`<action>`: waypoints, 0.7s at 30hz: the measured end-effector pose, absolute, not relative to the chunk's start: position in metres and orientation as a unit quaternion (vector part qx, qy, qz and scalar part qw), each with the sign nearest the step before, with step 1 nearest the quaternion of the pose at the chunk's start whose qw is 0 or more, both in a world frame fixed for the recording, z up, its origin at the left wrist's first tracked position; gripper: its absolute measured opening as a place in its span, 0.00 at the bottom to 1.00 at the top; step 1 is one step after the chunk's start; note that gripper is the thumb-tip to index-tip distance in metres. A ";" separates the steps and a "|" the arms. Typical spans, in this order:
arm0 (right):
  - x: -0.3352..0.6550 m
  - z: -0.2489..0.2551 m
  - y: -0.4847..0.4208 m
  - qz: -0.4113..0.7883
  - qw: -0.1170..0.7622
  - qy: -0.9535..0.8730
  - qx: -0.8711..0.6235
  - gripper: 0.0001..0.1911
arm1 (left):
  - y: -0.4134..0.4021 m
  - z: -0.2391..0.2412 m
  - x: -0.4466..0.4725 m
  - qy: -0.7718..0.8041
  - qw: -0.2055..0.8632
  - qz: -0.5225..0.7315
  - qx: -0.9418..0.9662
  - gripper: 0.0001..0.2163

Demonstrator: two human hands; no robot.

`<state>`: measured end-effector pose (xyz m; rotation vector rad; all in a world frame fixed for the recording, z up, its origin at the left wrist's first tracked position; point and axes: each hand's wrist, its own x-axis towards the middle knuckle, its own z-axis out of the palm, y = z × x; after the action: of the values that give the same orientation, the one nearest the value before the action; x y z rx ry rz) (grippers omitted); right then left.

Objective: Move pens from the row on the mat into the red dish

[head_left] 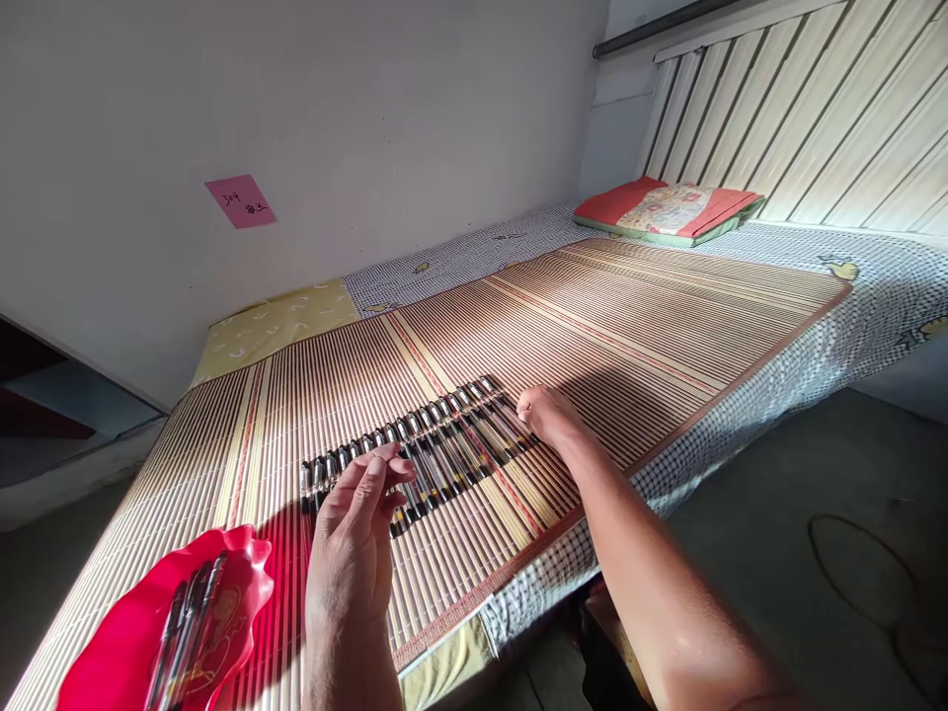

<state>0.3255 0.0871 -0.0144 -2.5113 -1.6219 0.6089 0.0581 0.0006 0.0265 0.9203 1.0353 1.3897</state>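
Across the slatted mat, a row of pens [436, 474] with black caps and clear barrels lies side by side. My left hand [359, 533] is raised over the left part of this row, fingers loosely bent and slightly apart, with nothing visible in them. It hides some of the pens behind it. At the right end of the row, my right hand [549, 415] is closed close to the mat, beside the last pens. Its fingertips are mostly hidden, so what they hold cannot be made out. A red scalloped plate [111, 632] at lower left carries several more pens [189, 627].
The bamboo-style mat [629, 306] covers a bed with a checked sheet [696, 474]. A folded red and floral quilt [667, 210] lies at the far end. A pink note [241, 201] is stuck to the wall. Right of the bed is the dark floor [800, 553].
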 end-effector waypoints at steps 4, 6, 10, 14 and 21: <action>0.326 -0.014 0.090 0.207 0.040 -0.524 -0.825 0.11 | 0.001 0.027 0.059 0.439 0.556 0.586 0.393 0.20; 0.326 -0.014 0.091 0.207 0.043 -0.523 -0.826 0.10 | 0.001 0.027 0.060 0.439 0.556 0.585 0.395 0.20; 0.325 -0.015 0.088 0.203 0.057 -0.533 -0.819 0.10 | 0.001 0.027 0.061 0.439 0.556 0.583 0.397 0.20; 0.325 -0.016 0.081 0.199 0.079 -0.544 -0.811 0.09 | 0.000 0.028 0.060 0.438 0.560 0.582 0.396 0.19; 0.330 -0.013 0.072 0.195 0.109 -0.553 -0.803 0.09 | 0.000 0.029 0.060 0.438 0.560 0.583 0.392 0.19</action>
<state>0.3299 0.0719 -0.0134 -2.3607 -1.6263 0.5726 0.0597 -0.0004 0.0295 0.9241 1.0322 1.3747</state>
